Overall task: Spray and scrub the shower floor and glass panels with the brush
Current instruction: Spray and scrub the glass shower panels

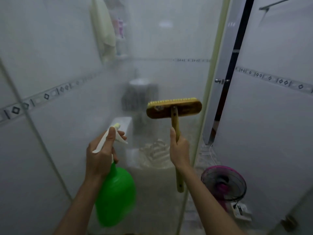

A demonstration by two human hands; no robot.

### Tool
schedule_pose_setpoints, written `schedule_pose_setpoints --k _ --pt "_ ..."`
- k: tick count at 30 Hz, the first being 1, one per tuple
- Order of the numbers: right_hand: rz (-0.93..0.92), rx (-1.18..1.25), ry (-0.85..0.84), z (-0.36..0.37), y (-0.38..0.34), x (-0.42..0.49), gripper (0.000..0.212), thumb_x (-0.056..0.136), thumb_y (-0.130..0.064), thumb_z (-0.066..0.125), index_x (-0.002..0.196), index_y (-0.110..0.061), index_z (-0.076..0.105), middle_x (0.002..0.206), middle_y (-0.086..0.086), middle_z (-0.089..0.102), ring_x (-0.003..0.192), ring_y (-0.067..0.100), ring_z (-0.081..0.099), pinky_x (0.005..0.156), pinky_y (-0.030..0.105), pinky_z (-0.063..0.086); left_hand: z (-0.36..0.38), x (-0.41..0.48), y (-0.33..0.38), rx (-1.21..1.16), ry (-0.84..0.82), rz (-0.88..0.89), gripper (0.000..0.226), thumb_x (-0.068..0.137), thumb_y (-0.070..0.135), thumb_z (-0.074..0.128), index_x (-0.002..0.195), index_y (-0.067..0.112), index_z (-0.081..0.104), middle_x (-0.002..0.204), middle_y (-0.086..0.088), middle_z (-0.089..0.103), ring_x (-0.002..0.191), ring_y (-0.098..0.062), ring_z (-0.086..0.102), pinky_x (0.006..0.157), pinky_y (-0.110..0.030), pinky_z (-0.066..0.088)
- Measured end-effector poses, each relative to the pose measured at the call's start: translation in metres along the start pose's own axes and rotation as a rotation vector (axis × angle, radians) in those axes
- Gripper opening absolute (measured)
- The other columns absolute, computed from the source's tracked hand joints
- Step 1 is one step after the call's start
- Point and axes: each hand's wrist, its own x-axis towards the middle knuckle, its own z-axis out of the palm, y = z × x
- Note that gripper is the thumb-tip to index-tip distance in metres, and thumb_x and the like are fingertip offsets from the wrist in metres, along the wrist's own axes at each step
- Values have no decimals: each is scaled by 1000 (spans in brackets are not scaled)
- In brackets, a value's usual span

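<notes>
Brush (pixel 174 108) gripped by right hand (pixel 179 148); left hand (pixel 100 155) squeezes green spray bottle (pixel 116 195).

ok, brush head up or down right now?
Up. The right hand grips the brush mid-handle, head on top, bristles facing away toward the glass panel.

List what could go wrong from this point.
Spray from the green bottle in the left hand could drift onto the pink fan standing on the floor just past the glass panel. The right hand grips the brush mid-handle; a hard stroke might knock its wooden head against the glass.
</notes>
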Motion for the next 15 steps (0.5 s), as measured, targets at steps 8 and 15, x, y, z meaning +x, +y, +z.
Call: schedule_pose_setpoints --k 8,15 --pt "-124 -44 54 -3 -93 63 40 100 -50 38 66 -29 40 57 -12 41 42 0 38 44 15 30 -4 41 32 -22 -53 20 42 97 49 50 84 21 78 83 -2 77 39 -22 50 40 -23 42" --pt "-22 -178 -38 1 -23 14 41 98 -54 37 69 -25 44 56 -7 41 42 3 38 44 23 31 17 103 69 -56 -211 -1 59 92 59 52 77 7 75 69 -25 68 38 -24 49 42 -24 41"
